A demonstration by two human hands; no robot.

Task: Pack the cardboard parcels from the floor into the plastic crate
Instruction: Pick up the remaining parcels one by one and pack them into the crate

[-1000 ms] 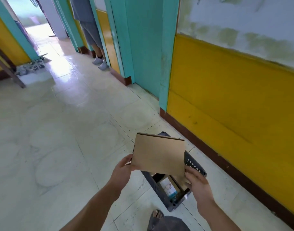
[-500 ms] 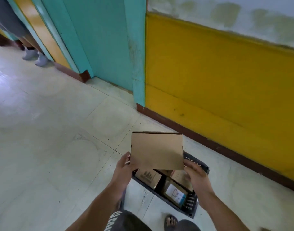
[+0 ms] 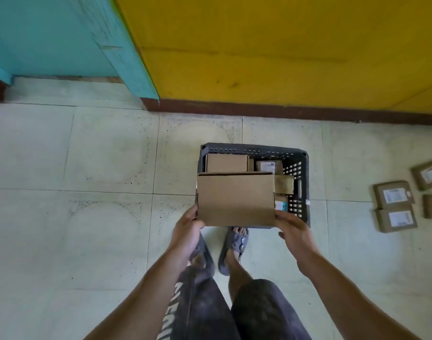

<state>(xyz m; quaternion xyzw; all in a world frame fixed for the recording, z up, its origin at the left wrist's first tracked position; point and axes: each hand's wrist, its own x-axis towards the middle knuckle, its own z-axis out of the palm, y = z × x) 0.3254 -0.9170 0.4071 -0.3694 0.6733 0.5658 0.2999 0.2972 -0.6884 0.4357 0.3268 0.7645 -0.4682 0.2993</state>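
A plain brown cardboard parcel (image 3: pixel 235 198) is held flat over the near half of the dark plastic crate (image 3: pixel 254 150). My left hand (image 3: pixel 186 229) grips its lower left corner and my right hand (image 3: pixel 293 231) grips its lower right corner. Inside the crate lie several smaller parcels, among them a plain box (image 3: pixel 226 163) at the back left and a labelled one (image 3: pixel 268 166) at the back right. The held parcel hides the crate's near part.
Several labelled parcels (image 3: pixel 393 196) lie on the tiled floor at the right. My sandalled feet (image 3: pixel 234 244) stand just behind the crate. A yellow wall (image 3: pixel 283 50) with a dark skirting runs behind it, with a teal door frame (image 3: pixel 126 52) at the left.
The view has tilted down from the corridor to the floor. The parcel in both hands has come down over the crate and now lies flatter. The floor parcels at the right have come into view.
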